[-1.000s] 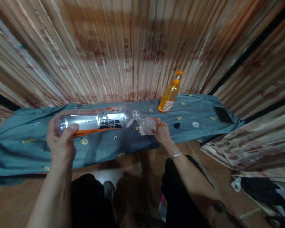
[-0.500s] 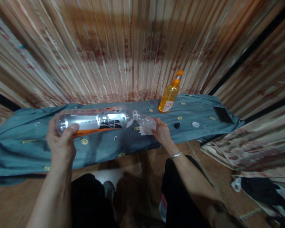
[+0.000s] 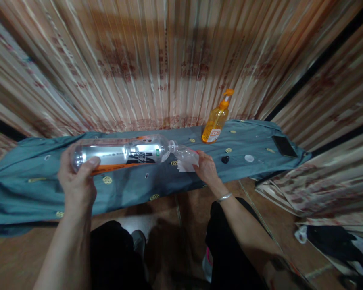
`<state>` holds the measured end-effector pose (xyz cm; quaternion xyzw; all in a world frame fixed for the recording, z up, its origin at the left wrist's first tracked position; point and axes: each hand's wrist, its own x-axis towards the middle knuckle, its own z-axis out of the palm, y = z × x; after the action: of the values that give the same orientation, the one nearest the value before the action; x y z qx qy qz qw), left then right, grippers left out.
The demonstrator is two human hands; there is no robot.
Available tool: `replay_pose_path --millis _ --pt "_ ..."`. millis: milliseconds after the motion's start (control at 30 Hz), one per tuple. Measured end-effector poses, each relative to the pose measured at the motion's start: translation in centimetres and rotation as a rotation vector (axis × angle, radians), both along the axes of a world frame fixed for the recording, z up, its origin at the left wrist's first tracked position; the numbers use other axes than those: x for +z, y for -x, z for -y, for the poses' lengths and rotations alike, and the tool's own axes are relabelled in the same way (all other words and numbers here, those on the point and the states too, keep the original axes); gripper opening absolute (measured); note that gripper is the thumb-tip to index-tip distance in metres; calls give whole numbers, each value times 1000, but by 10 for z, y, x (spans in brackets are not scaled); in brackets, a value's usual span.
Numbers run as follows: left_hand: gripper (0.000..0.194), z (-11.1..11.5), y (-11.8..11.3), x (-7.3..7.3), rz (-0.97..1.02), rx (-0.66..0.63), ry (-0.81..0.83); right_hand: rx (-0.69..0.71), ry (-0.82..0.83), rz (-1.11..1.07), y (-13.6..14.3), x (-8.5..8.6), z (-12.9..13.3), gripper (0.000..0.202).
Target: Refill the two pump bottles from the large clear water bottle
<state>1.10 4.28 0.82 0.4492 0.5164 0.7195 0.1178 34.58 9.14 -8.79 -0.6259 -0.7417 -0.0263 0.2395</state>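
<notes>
A large clear plastic bottle (image 3: 117, 154) with a silver, black and orange label lies level above the cloth, its mouth to the right. My left hand (image 3: 78, 177) is wrapped around its base end. At the mouth, a small clear plastic piece (image 3: 185, 151) meets the bottle neck; whether it is a small bottle or a cut part, I cannot tell. My right hand (image 3: 207, 167) is closed on this piece from the right. A thin whitish sheet (image 3: 186, 166), tissue-like, hangs below it by the fingers.
An orange pump bottle (image 3: 215, 123) stands at the back of the blue-green cloth (image 3: 127, 189). To the right lie a small black cap (image 3: 225, 159), a white disc (image 3: 249, 158) and a dark phone (image 3: 284, 146). Striped curtains (image 3: 133, 64) hang behind and at both sides.
</notes>
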Motion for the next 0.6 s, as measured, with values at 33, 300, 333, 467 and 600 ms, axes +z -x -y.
replay_pose_path --millis 33,300,333,467,600 --pt "50 0 0 0 0 -2 6 2 -7 -1 0 0 0 48" --pt "48 1 0 0 -28 -20 -16 12 5 -4 0 -1 0 48" --pt "48 1 0 0 -36 -24 -20 11 10 -2 0 0 0 49" --pt "48 2 0 1 -67 -33 -31 5 17 6 0 0 0 50" --pt "51 2 1 1 -72 -34 -28 5 13 10 0 0 0 50"
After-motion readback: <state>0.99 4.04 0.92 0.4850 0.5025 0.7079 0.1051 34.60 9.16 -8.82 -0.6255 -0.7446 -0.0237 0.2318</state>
